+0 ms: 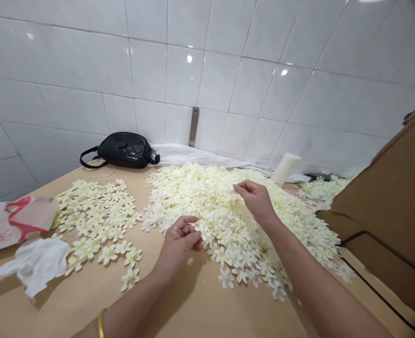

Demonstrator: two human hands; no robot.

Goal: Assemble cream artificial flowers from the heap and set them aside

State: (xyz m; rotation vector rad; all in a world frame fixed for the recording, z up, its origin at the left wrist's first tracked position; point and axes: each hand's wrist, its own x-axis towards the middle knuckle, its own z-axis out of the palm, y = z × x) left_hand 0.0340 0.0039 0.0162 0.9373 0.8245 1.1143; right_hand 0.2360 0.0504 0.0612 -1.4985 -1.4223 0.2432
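Observation:
A broad heap of pale yellow-white artificial flowers [193, 192] covers the middle of the table. Over its upper part, my right hand [258, 202] has thumb and forefinger pinched together. Whatever those fingertips grip blends into the petals behind them. My left hand [182, 237] hovers at the heap's near left edge, its forefinger bent above the thumb and the other fingers curled in under it. No item shows clearly in that hand. A gold bangle [101, 323] circles the left wrist. Loose flowers [95, 211] lie spread out in a flat patch farther left.
Against the tiled wall sits a black bag [125, 149]. A white roll [286, 168] stands behind the heap. Crumpled white tissue [43, 263] and a pink-and-white packet [17, 220] lie at left. A cardboard box [387, 202] with a black wire rises on the right.

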